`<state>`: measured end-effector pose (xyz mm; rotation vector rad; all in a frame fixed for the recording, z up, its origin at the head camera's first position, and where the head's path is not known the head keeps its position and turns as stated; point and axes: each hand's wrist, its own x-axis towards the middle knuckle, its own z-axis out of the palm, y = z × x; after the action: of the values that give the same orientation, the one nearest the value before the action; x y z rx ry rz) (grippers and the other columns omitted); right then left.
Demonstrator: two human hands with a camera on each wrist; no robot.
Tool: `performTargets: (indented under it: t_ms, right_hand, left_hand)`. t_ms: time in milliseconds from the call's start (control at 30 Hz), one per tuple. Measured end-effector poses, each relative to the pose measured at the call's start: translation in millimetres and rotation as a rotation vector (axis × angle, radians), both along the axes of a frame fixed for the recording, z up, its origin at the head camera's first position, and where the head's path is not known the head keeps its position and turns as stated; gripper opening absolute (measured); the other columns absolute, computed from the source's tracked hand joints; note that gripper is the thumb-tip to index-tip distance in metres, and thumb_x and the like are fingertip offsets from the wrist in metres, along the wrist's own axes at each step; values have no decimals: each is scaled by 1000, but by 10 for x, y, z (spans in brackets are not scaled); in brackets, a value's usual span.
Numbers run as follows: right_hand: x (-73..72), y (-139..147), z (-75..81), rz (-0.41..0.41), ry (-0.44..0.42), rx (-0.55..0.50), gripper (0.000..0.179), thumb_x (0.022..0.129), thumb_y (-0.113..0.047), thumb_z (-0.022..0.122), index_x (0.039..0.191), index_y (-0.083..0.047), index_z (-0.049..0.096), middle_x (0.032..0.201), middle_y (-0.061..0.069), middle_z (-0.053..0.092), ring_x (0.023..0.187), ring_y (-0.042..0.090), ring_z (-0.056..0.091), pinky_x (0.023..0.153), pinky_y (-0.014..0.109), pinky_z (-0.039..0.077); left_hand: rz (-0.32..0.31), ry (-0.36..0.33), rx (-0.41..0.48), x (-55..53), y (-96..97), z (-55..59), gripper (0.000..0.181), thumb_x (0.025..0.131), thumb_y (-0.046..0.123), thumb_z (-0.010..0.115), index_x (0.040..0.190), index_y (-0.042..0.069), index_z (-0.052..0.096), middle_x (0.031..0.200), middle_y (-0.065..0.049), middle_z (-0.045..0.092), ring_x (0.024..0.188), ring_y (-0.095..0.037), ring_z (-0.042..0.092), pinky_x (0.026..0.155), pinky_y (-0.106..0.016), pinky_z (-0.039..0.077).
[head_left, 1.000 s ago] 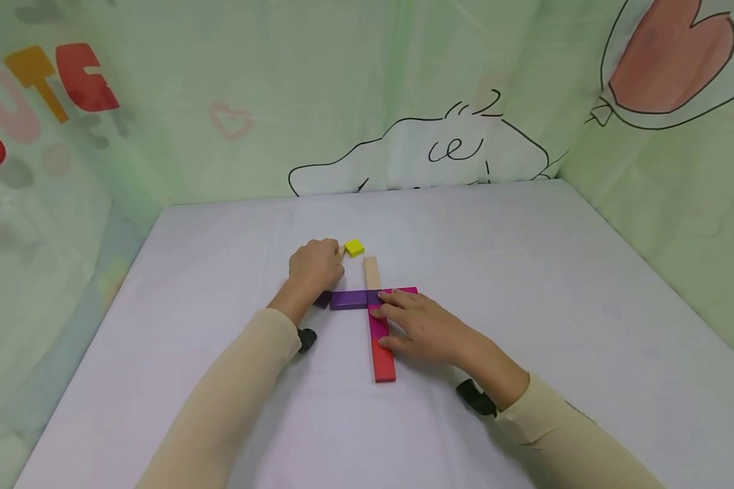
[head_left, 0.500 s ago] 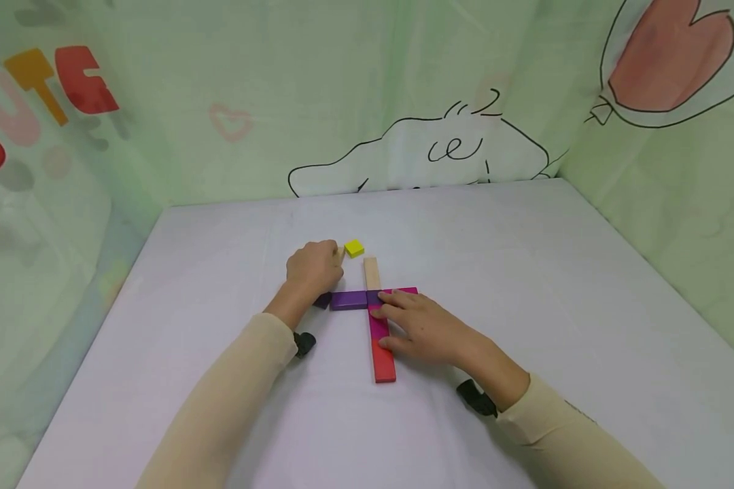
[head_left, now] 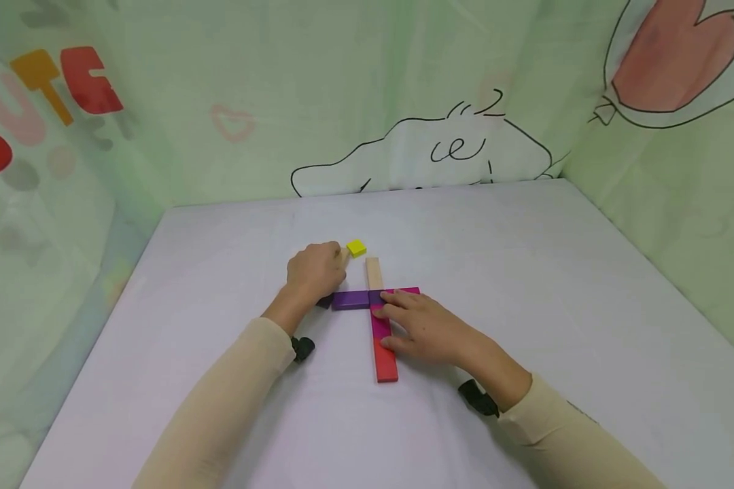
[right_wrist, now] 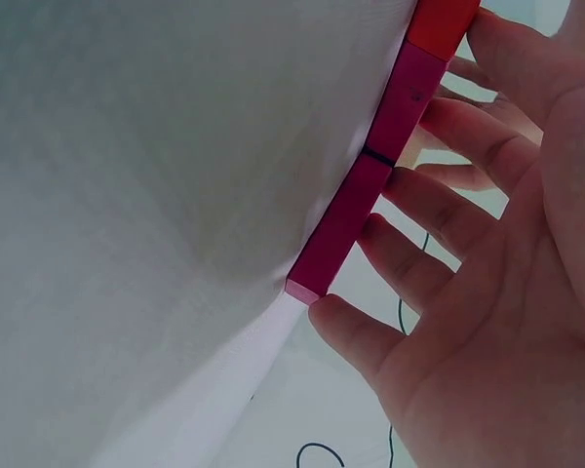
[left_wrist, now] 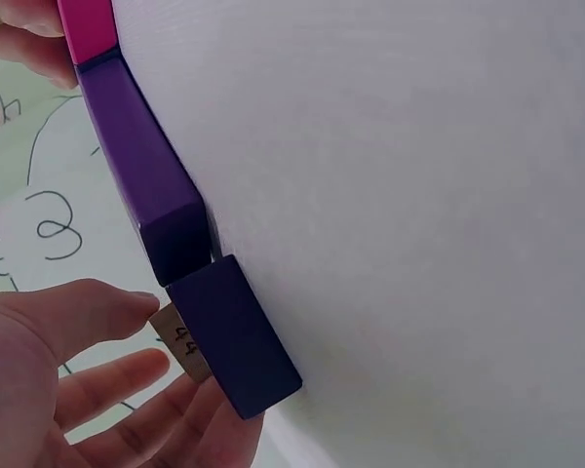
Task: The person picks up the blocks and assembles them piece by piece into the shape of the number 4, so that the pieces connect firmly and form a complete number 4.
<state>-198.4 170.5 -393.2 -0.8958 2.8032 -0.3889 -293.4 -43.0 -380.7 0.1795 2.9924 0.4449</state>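
Note:
On the white table lies a cross of flat coloured blocks. Its left arm is a purple block point(head_left: 351, 300), with a plain wooden block point(head_left: 374, 273) pointing away behind the junction. A magenta block point(head_left: 382, 327) and a red block point(head_left: 386, 363) run toward me. My right hand point(head_left: 431, 329) rests its spread fingertips on the magenta and red pieces. In the left wrist view a dark navy block point(left_wrist: 236, 336) meets the purple block's end at an angle. There, my left hand point(head_left: 316, 273) pinches a plain wooden block marked 44 point(left_wrist: 182, 341), partly hidden behind the navy one.
A small yellow block point(head_left: 356, 248) lies just beyond the left fingertips. Another magenta block point(head_left: 410, 291) forms the right arm of the cross, partly under the right hand. A printed curtain point(head_left: 367, 81) stands behind the table's far edge.
The head view has shifted very slightly. Both hands stay nearly in place, the left wrist drawing a touch lower, and the blocks keep their arrangement.

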Motion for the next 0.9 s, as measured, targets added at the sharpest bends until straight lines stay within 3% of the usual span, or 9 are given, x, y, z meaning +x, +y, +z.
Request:
performTargets:
  t_ms: [633,900]
  right_hand:
    - [-10,-3,-12,-19,-21,3,51,98,-37,70,143,-14,61,162,12,44,150,33,40,121,54,35]
    - [-8,-3,-2,-38,-44,4,53,97,-37,71,144,-15,60,162,12,43,150,34,39,120,56,35]
  left_hand:
    - [-17,5,-5,100,-34,19,47,96,21,64,142,13,61,111,-9,72,84,-24,64,67,-34,50]
    - [-23,50,-11,117,-53,13,44,96,18,63,140,14,64,112,-10,74,81,-23,64,66,-36,52]
